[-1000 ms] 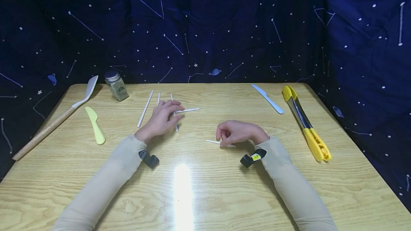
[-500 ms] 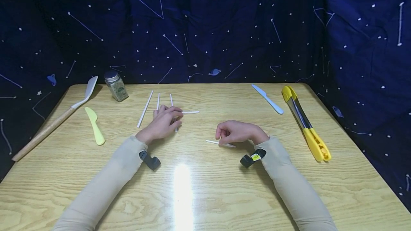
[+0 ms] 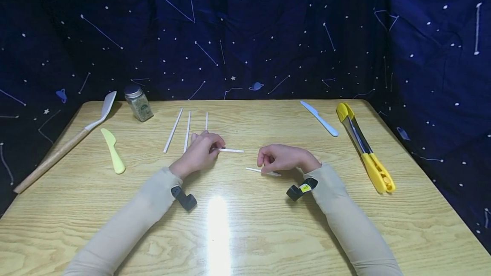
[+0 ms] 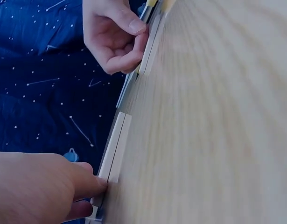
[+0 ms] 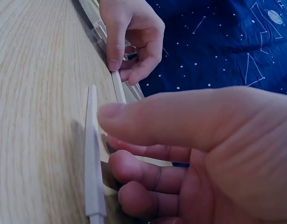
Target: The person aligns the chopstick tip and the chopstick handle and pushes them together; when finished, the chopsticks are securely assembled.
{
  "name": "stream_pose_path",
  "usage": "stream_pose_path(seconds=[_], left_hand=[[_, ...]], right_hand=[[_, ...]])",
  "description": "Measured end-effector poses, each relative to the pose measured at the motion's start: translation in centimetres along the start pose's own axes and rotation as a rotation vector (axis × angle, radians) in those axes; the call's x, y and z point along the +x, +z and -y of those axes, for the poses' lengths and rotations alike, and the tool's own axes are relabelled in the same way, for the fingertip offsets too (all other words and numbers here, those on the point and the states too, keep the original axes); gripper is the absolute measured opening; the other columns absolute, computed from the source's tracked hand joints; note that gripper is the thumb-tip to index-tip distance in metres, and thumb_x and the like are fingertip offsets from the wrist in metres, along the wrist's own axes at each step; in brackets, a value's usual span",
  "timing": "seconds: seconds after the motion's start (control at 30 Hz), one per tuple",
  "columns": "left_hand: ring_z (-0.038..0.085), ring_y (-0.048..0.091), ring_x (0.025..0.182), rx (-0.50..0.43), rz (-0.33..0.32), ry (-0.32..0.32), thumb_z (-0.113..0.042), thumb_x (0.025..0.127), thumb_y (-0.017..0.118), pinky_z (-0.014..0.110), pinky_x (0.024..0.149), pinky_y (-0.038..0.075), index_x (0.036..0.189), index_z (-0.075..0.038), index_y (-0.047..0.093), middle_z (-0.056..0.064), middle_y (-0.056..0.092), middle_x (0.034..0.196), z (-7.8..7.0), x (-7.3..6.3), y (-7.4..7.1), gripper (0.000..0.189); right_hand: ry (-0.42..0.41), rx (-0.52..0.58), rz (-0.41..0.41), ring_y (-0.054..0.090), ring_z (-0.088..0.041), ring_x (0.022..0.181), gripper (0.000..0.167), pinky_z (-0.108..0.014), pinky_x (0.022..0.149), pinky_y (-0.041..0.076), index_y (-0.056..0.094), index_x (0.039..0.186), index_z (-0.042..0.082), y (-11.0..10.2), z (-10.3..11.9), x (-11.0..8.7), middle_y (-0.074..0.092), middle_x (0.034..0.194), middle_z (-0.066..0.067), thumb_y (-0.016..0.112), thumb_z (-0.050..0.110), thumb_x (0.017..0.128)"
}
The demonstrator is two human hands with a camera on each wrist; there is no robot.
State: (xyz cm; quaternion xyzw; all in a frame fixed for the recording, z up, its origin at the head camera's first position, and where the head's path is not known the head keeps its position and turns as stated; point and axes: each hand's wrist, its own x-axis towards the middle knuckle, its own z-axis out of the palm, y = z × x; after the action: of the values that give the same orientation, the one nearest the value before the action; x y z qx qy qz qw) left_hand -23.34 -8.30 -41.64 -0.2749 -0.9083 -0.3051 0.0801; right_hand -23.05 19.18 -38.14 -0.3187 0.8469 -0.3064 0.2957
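Note:
My left hand (image 3: 199,151) pinches a thin white stick (image 3: 232,150) between thumb and fingers, close over the table; its free end points right. The left wrist view shows the fingertips on this held stick (image 4: 111,151). One white stick (image 3: 206,122) runs partly hidden behind the left hand, with two more, a middle stick (image 3: 187,131) and an outer stick (image 3: 173,130), to its left. My right hand (image 3: 285,157) rests with loosely curled fingers over a short white stick (image 3: 253,169). In the right wrist view the thumb is right beside that stick (image 5: 93,154).
To the left are a wooden-handled spatula (image 3: 76,137), a glass spice jar (image 3: 140,104) and a yellow plastic knife (image 3: 113,150). Over on the right lie a blue knife (image 3: 319,118) and yellow-tipped tongs (image 3: 364,148). A dark starry curtain (image 3: 245,33) stands behind the wooden table (image 3: 249,225).
The left hand has taken hold of the crosswise stick and drawn it nearer and slightly right. The stick behind it has straightened a little. My right hand stays almost still.

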Motion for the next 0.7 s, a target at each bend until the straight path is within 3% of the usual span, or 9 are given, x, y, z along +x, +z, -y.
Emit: stream_pose_path(seconds=[0.17, 0.33, 0.53, 0.7], left_hand=[[0.020, 0.055, 0.081, -0.020, 0.002, 0.019, 0.003, 0.081, 0.065, 0.038, 0.076, 0.030, 0.095, -0.006, 0.069, 0.003, 0.070, 0.085, -0.2, 0.0, 0.4, 0.017], [0.024, 0.057, 0.088, -0.051, -0.008, -0.012, 0.000, 0.085, 0.065, 0.039, 0.079, 0.033, 0.101, -0.003, 0.068, 0.008, 0.070, 0.092, -0.5, 0.1, 0.4, 0.016], [0.025, 0.058, 0.084, -0.101, -0.008, -0.137, 0.002, 0.087, 0.060, 0.040, 0.081, 0.041, 0.102, -0.002, 0.069, 0.011, 0.067, 0.092, -1.2, 0.1, -0.2, 0.017], [0.018, 0.052, 0.073, -0.208, 0.061, -0.233, 0.002, 0.090, 0.052, 0.027, 0.065, 0.044, 0.109, 0.004, 0.066, 0.013, 0.061, 0.093, -1.7, 0.2, -0.8, 0.023]], right_hand=[[-0.006, -0.031, 0.007, 0.045, -0.005, 0.059, 0.015, -0.018, 0.056, 0.037, 0.062, 0.087, 0.003, 0.1, 0.4, -0.1, 0.051, 0.065, 0.005, 0.073, 0.008, 0.079], [0.009, -0.121, -0.014, 0.045, -0.003, 0.056, 0.008, -0.017, 0.054, 0.038, 0.063, 0.078, 0.006, 0.4, 0.9, -0.1, 0.050, 0.062, 0.008, 0.071, 0.004, 0.077], [0.042, -0.185, -0.038, 0.046, -0.004, 0.057, 0.007, -0.018, 0.053, 0.039, 0.066, 0.073, 0.008, 0.6, 1.3, -0.1, 0.055, 0.064, 0.006, 0.069, 0.002, 0.076], [0.057, -0.196, -0.043, 0.046, -0.007, 0.062, 0.005, -0.019, 0.057, 0.039, 0.066, 0.077, 0.009, 0.2, 1.2, -0.4, 0.056, 0.069, 0.005, 0.067, 0.006, 0.082]])
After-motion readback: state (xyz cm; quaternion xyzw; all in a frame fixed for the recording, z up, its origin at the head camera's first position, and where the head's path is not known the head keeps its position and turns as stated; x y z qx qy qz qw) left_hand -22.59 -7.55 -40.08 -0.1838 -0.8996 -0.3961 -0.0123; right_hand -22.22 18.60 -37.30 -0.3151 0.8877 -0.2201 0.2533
